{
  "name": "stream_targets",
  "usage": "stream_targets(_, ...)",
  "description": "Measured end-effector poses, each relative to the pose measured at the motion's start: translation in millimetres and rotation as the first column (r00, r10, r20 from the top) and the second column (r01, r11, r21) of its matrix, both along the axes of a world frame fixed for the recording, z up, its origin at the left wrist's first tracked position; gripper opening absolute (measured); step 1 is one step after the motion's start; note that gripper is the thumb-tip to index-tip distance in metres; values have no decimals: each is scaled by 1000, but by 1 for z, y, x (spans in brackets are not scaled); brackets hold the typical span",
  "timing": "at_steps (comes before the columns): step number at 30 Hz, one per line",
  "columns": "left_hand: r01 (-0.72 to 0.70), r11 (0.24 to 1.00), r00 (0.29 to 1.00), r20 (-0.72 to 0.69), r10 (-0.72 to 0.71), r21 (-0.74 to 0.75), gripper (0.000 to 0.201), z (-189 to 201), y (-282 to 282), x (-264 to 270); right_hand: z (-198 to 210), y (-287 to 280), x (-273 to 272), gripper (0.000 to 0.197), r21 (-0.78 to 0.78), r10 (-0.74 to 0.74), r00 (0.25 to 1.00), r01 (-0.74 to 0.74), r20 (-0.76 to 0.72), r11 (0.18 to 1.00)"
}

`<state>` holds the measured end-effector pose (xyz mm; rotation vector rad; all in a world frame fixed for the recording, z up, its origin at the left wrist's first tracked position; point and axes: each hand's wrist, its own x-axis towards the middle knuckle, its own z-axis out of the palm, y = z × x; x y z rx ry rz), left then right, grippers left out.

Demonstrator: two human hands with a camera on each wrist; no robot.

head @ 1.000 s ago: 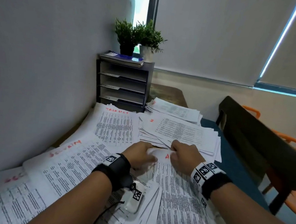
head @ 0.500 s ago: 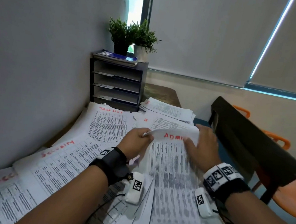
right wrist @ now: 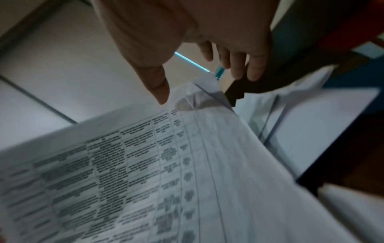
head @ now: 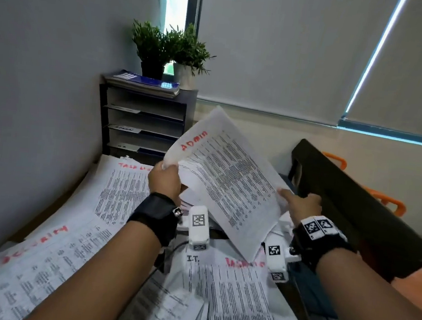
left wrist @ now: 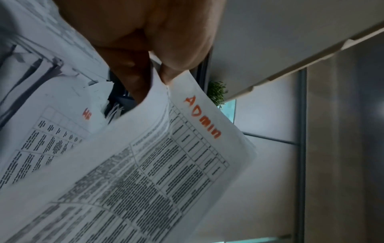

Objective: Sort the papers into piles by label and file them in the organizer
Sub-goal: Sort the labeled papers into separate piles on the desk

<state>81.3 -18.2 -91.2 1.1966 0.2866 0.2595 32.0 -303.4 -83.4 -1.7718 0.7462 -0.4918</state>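
Observation:
A sheaf of printed papers marked ADMIN in red [head: 228,184] is tilted up above the desk. My left hand [head: 164,167] pinches its top left corner, which the left wrist view shows between thumb and finger [left wrist: 158,78] beside the ADMIN label [left wrist: 201,118]. My right hand [head: 285,194] holds the right edge, thumb on top [right wrist: 162,92], with a finger showing as a shadow through the sheet. The dark organizer [head: 101,123] stands against the wall behind, its shelves labelled. Piles marked SECURITY [head: 41,246], TASK LIST [head: 125,185] and I.T. [head: 231,290] lie on the desk.
Two potted plants [head: 164,47] and a blue booklet [head: 145,82] sit on the organizer. A grey partition closes the left side. A dark chair back [head: 342,198] and an orange chair [head: 386,200] stand close on the right. An HR sheet [left wrist: 51,134] lies under the raised papers.
The ADMIN papers have come up off the desk pile and now tilt upright. Both hands have risen with them, the right one shifting to the sheaf's right edge.

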Motion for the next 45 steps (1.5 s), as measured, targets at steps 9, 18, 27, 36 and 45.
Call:
stream_targets(9, -101, 977, 993, -87, 86, -189, 37, -58, 13, 59, -49, 7, 57, 22, 531, 317, 942, -325, 111, 782)
stream_targets(18, 254, 940, 967, 31, -254, -226, 14, -50, -4, 45, -23, -19, 127, 22, -547, 115, 819, -473, -562, 691)
stream_targets(27, 235, 940, 966, -48, -254, -248, 31, -78, -7, 65, -12, -32, 227, 38, -639, -82, 638, -739, -766, 215)
stream_targets(36, 219, 948, 968, -70, -241, -229, 35, -89, -9, 74, -9, -29, 250, 40, -731, 14, 845, -471, -535, 493)
stream_targets(45, 219, 962, 971, -56, -231, -163, 12, -63, -6, 56, 7, 64, 78, 13, -340, 748, 500, -861, -436, 377)
